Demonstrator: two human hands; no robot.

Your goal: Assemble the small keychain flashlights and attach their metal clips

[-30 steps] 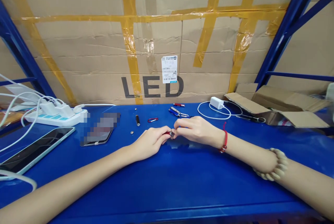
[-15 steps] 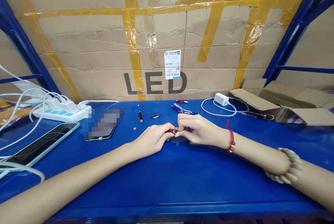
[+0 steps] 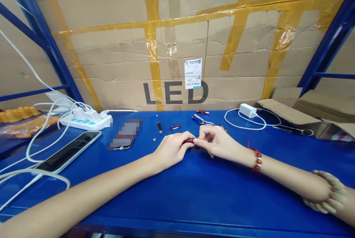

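Observation:
My left hand (image 3: 174, 147) is closed around a small red flashlight (image 3: 188, 140), a slim metal tube mostly covered by the fingers. At the tube's other end, my right hand (image 3: 213, 140) pinches with thumb and forefinger. The two hands meet just above the blue table, and the fingertips hide that end. Beyond them lie a red carabiner clip (image 3: 175, 127), a short black tube (image 3: 159, 127) and a round silver button cell (image 3: 154, 139). Blue and silver mini flashlights (image 3: 200, 119) and another red tube (image 3: 203, 112) lie behind my right hand.
Two phones, one pale-edged (image 3: 72, 151) and one dark (image 3: 124, 134), lie at the left beside a white power strip (image 3: 88, 122) with tangled cables. A white charger (image 3: 247, 110) and an open cardboard box (image 3: 285, 114) are at the right. A large taped carton (image 3: 122, 64) stands behind.
The view has shifted, so everything sits further right and slightly lower. My right fingers have closed in over the end of the red flashlight, where a dark silvery tip showed before.

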